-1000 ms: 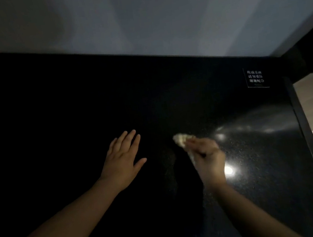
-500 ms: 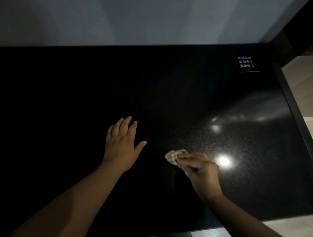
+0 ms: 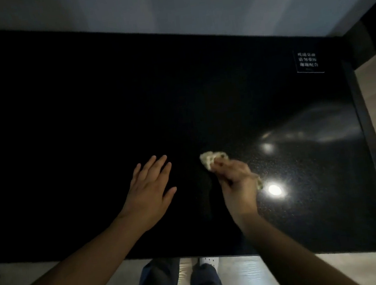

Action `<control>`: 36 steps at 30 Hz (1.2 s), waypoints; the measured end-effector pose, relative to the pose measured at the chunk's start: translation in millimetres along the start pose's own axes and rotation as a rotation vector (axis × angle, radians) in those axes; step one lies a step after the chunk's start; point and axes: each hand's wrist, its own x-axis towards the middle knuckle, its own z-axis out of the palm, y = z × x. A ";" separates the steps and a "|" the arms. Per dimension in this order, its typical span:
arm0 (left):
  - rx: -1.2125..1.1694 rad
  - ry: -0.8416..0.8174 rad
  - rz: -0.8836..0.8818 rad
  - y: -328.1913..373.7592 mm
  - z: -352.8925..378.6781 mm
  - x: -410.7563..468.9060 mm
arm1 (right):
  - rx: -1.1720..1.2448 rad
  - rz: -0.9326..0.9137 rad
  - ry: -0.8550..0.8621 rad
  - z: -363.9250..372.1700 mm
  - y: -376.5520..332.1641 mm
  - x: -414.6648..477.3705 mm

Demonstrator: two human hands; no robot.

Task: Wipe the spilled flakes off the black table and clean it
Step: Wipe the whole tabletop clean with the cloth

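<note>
Your pale, crumpled cloth (image 3: 210, 159) looks soft and light, with no stiffness of its own, so it will likely clean only where your fingers bear down on it. Hold it as a wad under the fingertips rather than by a loose corner, which would drag and scatter flakes. The glossy black speckled table (image 3: 64, 137) seems hard and slick. The cloth should glide on it, and dry flakes may skid ahead. You cannot tell whether the fine specks on the table's right half are flakes or the surface's own grain.

At the table's front edge both your forearms cross onto it. Past them, around the table's middle, your left hand (image 3: 151, 191) lies palm down with its fingers straight and spread, holding nothing. It appears to be bracing you. Just right of it, your right hand (image 3: 236, 183) is clenched round the cloth, knuckles up. The wad pokes out beyond the fingertips onto the table, and a scrap shows at the hand's outer edge. Farther off, at the table's far right corner, sits a small white-lettered label (image 3: 309, 61).
</note>
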 end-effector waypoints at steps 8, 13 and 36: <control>-0.027 0.120 -0.112 17.0 17.8 -38.4 | 0.042 -0.036 -0.086 -27.9 -6.1 -72.4; -0.011 0.133 -0.150 25.1 31.4 -61.4 | -0.027 -0.034 0.032 -35.5 8.7 -10.2; -0.103 0.176 -0.362 44.4 16.2 -166.2 | 0.185 0.008 -0.353 -74.1 -23.9 -127.1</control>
